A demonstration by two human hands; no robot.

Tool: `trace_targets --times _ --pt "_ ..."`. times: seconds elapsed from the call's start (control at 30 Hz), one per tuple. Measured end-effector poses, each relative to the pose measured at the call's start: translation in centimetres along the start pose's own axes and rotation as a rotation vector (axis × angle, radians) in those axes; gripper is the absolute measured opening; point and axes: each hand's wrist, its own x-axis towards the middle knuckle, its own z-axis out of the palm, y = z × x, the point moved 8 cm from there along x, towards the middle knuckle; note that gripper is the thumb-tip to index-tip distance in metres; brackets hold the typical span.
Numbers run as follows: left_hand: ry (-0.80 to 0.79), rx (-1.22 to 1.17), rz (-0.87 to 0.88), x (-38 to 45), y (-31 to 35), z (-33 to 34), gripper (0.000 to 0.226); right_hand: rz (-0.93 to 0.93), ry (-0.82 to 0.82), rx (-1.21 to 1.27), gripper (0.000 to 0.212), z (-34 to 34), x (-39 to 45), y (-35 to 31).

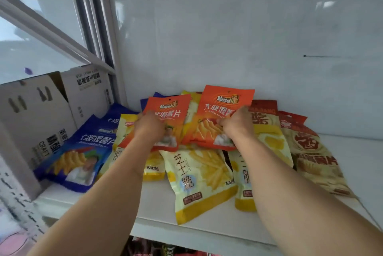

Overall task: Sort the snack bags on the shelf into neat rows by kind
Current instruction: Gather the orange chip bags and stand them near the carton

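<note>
On the white shelf (207,210), seen from your head camera, the bags lie in a loose overlapping heap, and each of your hands has one orange bag. Your left hand (148,126) grips the left orange bag (167,114) at about its middle, fingers curled onto its face; your right hand (238,124) pinches the right orange bag (221,110) at its 3 o'clock edge. Both bags are tipped up off the pile, tops toward 12 o'clock, with the yellow bags (196,179) under them and toward 6 o'clock. The blue bags (78,156) sit at 9 o'clock against the cardboard boxes (41,114), and the red-and-cream bags (308,152) lie at 3 o'clock. My judgement: you are gathering the orange kind, so bring the two together face to face, square their top edges, and lift them clear before you set them down, lest their lower edges drag the yellow bags beneath. The bare strip along the back wall at 12 o'clock looks the likeliest place for an orange row. Hold lightly; these are thin crisp packets and a hard squeeze would crush what is inside. Whether more orange bags hide under the heap I cannot tell.
</note>
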Motion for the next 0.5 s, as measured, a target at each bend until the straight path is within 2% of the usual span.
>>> trace_targets --times 0.07,0.17,0.33,0.5 --pt "-0.026 0.068 0.014 0.1 -0.8 -0.1 0.068 0.03 0.028 0.08 0.082 0.1 -1.1 0.1" --pt "-0.059 -0.057 -0.105 -0.1 -2.5 0.2 0.099 0.071 0.041 0.181 0.087 0.3 -2.5 0.8" --pt "-0.038 -0.102 -0.151 -0.8 -3.5 0.3 0.123 0.155 0.045 0.215 0.065 0.6 -3.6 1.9" --pt "-0.048 -0.357 -0.213 0.3 -4.4 -0.1 0.124 0.141 0.015 0.289 0.033 0.7 -3.9 2.2"
